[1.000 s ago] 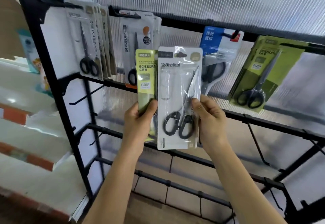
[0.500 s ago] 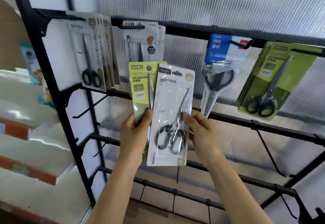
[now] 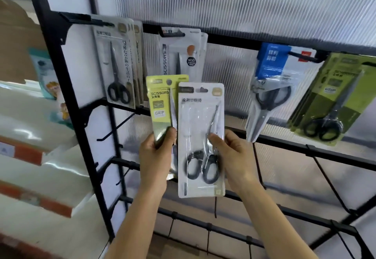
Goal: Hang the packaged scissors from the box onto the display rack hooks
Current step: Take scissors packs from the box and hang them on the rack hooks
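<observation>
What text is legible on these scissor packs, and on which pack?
"SCISSORS": yellow-green card pack in left hand.
"GRIP": same pack, lower.
"SCISSORS": white hanging pack with orange dot.
"GRIP": olive-green hanging pack, far right.
Too blurred: Chinese print on blue-topped pack and white clear-fronted pack in right hand.

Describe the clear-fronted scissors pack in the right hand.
The clear-fronted scissors pack is a tall white card under glossy plastic, hang slot and beige badge on top, black-handled scissors inside, blades up. It is upright before the rack, on no hook; the right hand pinches its right edge, and it overlaps the green pack.
</observation>
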`<state>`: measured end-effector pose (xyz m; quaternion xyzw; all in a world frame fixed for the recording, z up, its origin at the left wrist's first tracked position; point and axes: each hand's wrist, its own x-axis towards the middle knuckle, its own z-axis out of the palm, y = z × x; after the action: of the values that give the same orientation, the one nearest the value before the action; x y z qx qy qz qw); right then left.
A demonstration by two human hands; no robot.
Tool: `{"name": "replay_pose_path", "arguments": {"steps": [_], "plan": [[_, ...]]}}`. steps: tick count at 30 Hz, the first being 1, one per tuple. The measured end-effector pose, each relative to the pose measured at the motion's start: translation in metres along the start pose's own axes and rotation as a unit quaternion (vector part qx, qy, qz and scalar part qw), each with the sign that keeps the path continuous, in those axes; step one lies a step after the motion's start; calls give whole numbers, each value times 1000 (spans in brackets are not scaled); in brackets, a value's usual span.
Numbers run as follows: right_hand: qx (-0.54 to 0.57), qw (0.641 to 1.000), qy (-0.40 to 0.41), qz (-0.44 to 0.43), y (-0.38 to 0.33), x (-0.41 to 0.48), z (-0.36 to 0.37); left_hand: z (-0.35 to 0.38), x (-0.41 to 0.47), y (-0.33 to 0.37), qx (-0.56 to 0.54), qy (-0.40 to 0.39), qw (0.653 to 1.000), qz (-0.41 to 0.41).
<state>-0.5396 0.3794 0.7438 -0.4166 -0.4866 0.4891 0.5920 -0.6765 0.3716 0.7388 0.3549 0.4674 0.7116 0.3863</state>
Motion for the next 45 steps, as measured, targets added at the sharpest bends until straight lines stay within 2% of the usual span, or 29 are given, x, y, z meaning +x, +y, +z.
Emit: {"name": "replay_pose_path", "arguments": {"steps": [2,9,15,27,35,45], "plan": [[-9,1000,-7,-6,8,3,16,-17,12,1,-7,34,999,7],[-44,999,-15,-14,26,12,68,-66,51,8,6,79,996,43],[-36,999,-4,-14,40,17,102,-93,76,12,2,60,996,60],[-36,986,-24,-161,5,48,188,-152,122,43,5,112,989,95],[-13,974,-57,-219,-10,60,217,-168,139,50,-10,98,991,88],[-28,976,-43,-210,-12,66,229,-176,148,50,-27,72,993,93]]}}
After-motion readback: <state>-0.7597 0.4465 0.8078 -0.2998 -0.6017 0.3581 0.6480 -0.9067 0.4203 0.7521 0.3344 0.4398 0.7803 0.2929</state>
